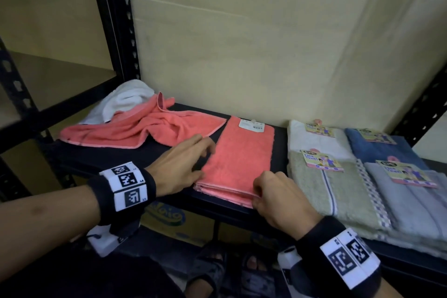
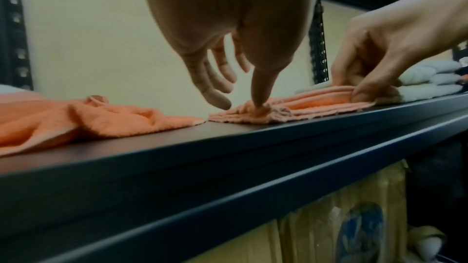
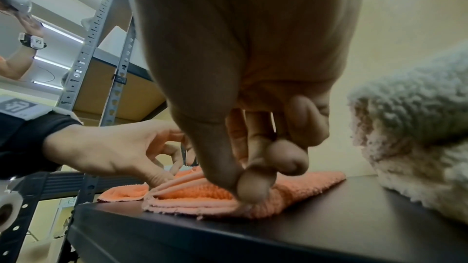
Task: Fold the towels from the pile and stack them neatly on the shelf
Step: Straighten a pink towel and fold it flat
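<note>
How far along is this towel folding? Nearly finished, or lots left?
Roughly midway. Done: tagged towels lie folded in neat stacks at the shelf's right end. In hand: a folded coral towel; the right hand pinches its near edge while the left hand rests spread on its left side. Left: an unfolded coral towel and a crumpled white towel in the pile at left.

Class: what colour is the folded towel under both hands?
Coral pink; the folded towel shows best in the head view.
</note>
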